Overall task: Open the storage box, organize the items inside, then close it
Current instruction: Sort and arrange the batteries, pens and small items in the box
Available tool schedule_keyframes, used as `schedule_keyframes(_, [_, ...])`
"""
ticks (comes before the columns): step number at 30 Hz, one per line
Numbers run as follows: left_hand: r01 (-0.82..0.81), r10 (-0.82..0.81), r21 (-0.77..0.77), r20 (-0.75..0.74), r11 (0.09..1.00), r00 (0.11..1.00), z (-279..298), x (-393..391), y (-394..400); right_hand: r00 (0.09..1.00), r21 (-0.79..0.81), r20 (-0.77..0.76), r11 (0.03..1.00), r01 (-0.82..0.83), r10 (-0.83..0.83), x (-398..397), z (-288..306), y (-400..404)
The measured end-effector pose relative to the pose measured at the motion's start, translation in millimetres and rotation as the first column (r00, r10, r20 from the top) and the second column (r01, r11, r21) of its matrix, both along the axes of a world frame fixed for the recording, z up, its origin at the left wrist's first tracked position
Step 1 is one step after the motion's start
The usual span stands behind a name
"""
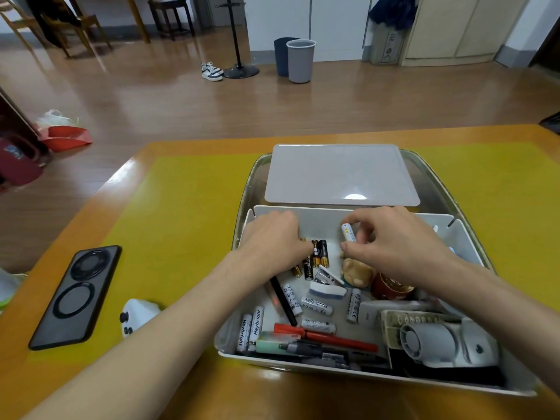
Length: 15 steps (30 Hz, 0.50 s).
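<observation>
The white storage box (321,215) stands open on the table, its grey lid (339,174) lying flat just behind it. My right hand (403,244) pinches a white battery (348,233) upright near the box's back wall. My left hand (272,244) reaches into the back left corner, fingers curled over black-and-gold batteries (319,253); whether it grips one is hidden. Loose white batteries (316,305), red pens (333,338), a black pen (283,300), a brown plush toy (359,272) and a white mini fan (439,341) lie scattered inside.
A black phone (77,295) lies face down on the yellow mat (181,207) to the left. A small white device (136,316) sits between the phone and my left forearm. Beyond the table's far edge is wooden floor with two bins (298,60).
</observation>
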State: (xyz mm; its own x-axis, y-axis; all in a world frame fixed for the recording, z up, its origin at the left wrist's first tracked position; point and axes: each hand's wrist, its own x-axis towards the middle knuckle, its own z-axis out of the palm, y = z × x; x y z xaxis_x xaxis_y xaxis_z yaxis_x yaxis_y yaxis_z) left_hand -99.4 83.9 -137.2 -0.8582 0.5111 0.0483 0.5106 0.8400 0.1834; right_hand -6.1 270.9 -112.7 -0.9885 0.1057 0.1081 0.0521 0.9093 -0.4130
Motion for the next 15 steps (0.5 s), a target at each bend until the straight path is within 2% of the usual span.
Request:
schedule_keyframes(2, [0.008,-0.009,-0.097,-0.015,0.995,1.000,-7.0,7.2,-1.7,1.000,0.004,0.009,1.000,-0.010,0.010,0.3,-0.3,-1.2])
schedule_keyframes(7, [0.071,-0.069,-0.034,0.055,0.997,0.996,5.3,4.3,-5.2,0.999,0.037,0.037,0.999,-0.026,0.025,0.1,-2.1,-1.9])
schedule_keyframes(10, [0.184,-0.174,-0.101,0.097,0.978,0.980,13.1,11.1,-15.6,0.999,0.039,0.024,0.999,-0.029,0.029,-4.5,-5.3,-5.4])
schedule_keyframes(12, [0.242,-0.234,-0.181,0.066,0.953,0.970,11.5,17.7,-19.0,1.000,0.089,0.009,0.996,-0.028,0.028,-8.7,-9.4,-11.0])
schedule_keyframes(15, [0.245,-0.243,-0.178,0.035,0.953,0.969,9.8,18.9,-18.8,1.000,0.214,0.018,0.977,-0.018,0.015,-12.4,-16.6,-21.1])
